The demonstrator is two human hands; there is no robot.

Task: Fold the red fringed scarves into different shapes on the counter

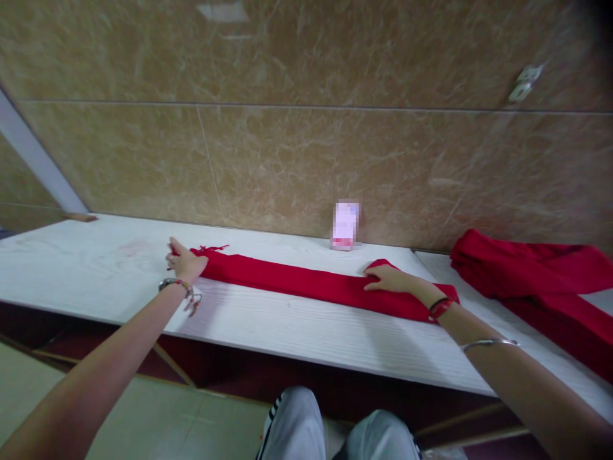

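A long, narrow band of folded red cloth (287,281), fringed at its left end like a scarf, lies flat across the white tabletop (268,319). My left hand (186,262) rests on that fringed end, its fingers apart, with a bit of red showing between them. Loose red threads (213,247) stick out just beside it. Toward the cloth's right end, my right hand (385,278) lies over the band. Its fingers are stretched out and apart, by a small raised corner at the upper edge. The undersides of both hands are hidden.
A larger heap of red cloth (527,268) lies at the right. A phone-like object (345,225), blurred out, leans against the tiled wall (287,166). A wall socket (525,83) is at upper right. Open shelves are below the tabletop, before my knees (294,425).
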